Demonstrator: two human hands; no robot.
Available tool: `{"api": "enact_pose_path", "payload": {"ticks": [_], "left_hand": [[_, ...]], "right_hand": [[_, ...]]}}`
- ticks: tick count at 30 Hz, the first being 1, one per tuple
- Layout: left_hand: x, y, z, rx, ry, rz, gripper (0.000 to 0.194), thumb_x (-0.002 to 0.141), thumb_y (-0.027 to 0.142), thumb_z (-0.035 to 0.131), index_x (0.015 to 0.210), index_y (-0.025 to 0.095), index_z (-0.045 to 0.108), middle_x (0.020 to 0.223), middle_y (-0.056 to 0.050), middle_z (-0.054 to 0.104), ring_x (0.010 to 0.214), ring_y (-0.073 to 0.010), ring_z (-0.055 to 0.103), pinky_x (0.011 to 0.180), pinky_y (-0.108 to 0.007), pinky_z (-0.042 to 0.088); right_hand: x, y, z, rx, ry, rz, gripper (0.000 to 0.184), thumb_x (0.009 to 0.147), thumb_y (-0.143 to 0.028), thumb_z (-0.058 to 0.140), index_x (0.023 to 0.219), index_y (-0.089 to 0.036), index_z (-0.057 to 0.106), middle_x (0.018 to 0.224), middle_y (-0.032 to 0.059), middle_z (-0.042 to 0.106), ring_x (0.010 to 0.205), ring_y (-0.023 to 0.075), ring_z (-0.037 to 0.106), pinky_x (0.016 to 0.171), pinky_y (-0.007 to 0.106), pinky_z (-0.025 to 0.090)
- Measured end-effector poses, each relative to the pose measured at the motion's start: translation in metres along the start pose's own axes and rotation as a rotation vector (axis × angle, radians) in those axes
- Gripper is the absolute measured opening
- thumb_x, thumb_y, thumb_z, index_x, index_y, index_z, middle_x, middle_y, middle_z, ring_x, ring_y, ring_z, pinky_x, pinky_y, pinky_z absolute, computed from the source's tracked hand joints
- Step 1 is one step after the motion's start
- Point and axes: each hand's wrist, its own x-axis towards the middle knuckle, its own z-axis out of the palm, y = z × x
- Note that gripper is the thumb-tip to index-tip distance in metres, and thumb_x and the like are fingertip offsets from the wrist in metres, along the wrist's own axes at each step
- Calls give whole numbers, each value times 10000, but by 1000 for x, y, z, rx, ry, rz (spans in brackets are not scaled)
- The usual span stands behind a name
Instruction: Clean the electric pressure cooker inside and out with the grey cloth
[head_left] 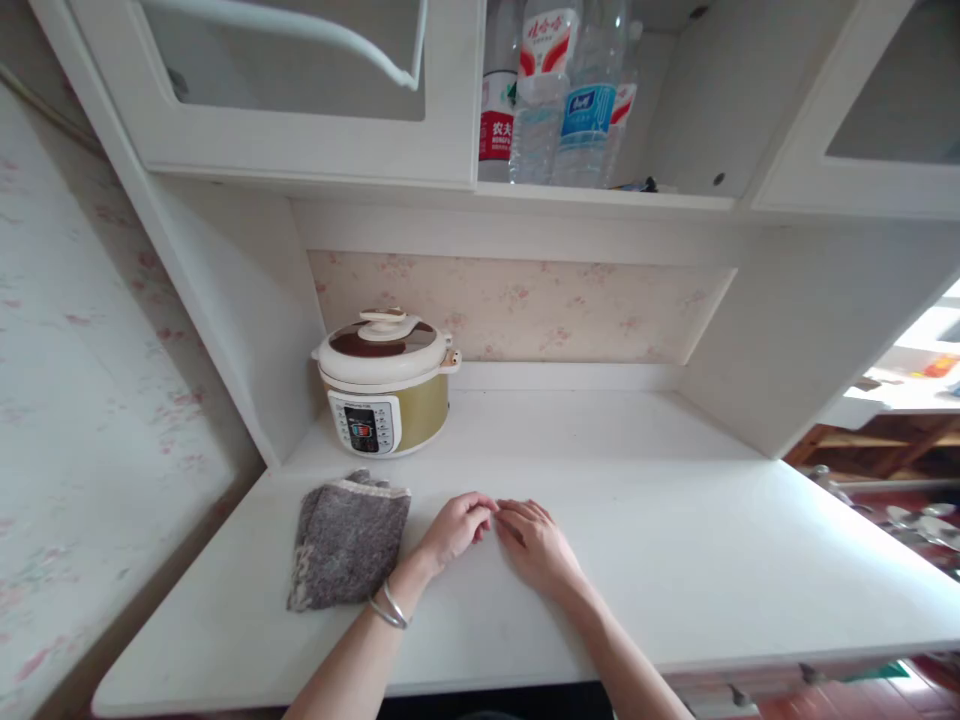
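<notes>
My left hand [459, 530] rests on the white countertop [637, 560] with its fingers loosely curled in and no object showing in it. Two silver bangles [390, 606] circle that wrist. Beside it, my right hand [534, 545] lies palm down, its fingers stretched flat on the surface and its fingertips meeting those of the left hand. Just left of my left forearm is a folded grey cloth [351, 545] with a pale edge.
A white and olive-green electric pressure cooker [386, 385] stands at the back left, lid on. Overhead, an open cabinet shelf [600, 200] holds several plastic bottles [544, 100]. A glazed cabinet door [307, 140] hangs at upper left. White side panels [817, 330] bound the counter.
</notes>
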Motion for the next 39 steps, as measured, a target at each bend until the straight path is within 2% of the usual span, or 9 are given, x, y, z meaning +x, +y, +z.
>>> {"api": "enact_pose_path", "payload": {"ticks": [10,13,15,18,21,26,30,34,39], "left_hand": [[2,-4,0,-3,3,7,256,759,316,502,899,152,640,681,9,567,571,-103,486,543,-230,367],[4,-5,1,4,7,12,244,760,293,488,884,150,642,654,13,554,557,-104,481,532,-232,361],[5,-4,2,27,14,-4,243,753,276,480,879,149,644,638,14,546,544,-104,478,521,-232,356],[6,-3,3,44,23,-48,246,737,254,477,883,144,641,644,9,554,538,-107,485,511,-233,359],[7,-3,1,43,12,-48,239,742,245,467,879,142,633,643,4,558,537,-109,486,508,-235,362],[7,-4,-3,-12,-6,-64,238,764,258,466,897,147,630,665,2,560,532,-102,480,507,-232,360],[6,-1,-5,-26,-1,-77,244,773,267,469,903,143,634,665,3,563,526,-97,482,505,-226,356],[6,1,-4,-54,13,-85,245,771,267,471,902,137,632,664,7,560,512,-88,476,495,-218,351],[6,3,-8,-59,34,-74,241,768,267,478,898,131,629,666,3,559,522,-96,485,503,-226,354]], "right_hand": [[-1,1,4,-16,-30,35,304,918,-243,426,1101,-294,663,1216,29,629,1117,181,568,1060,405,332],[4,8,6,33,-39,81,290,886,-244,458,1061,-293,684,1185,28,647,1098,196,577,1024,400,369],[16,14,4,123,-87,146,255,858,-256,480,978,-279,705,1091,31,685,1034,205,606,951,378,428],[52,19,-7,424,-186,356,258,859,-327,468,997,-229,663,981,54,704,884,196,654,791,339,506],[108,11,-21,743,-188,536,323,882,-416,447,1109,-211,548,1035,72,675,777,154,663,686,293,524],[209,-21,-30,940,-44,561,388,880,-500,453,1152,-225,443,1042,72,615,656,125,626,612,297,533],[268,-37,-29,1033,-6,587,396,904,-536,373,1075,-200,493,967,57,589,599,105,583,573,286,529],[297,-38,-30,1067,-61,616,279,870,-440,504,940,-174,556,816,26,606,568,93,555,557,241,522],[300,-32,-36,1044,-49,596,130,820,-248,579,769,-128,575,680,28,602,525,86,538,516,210,510]]}}
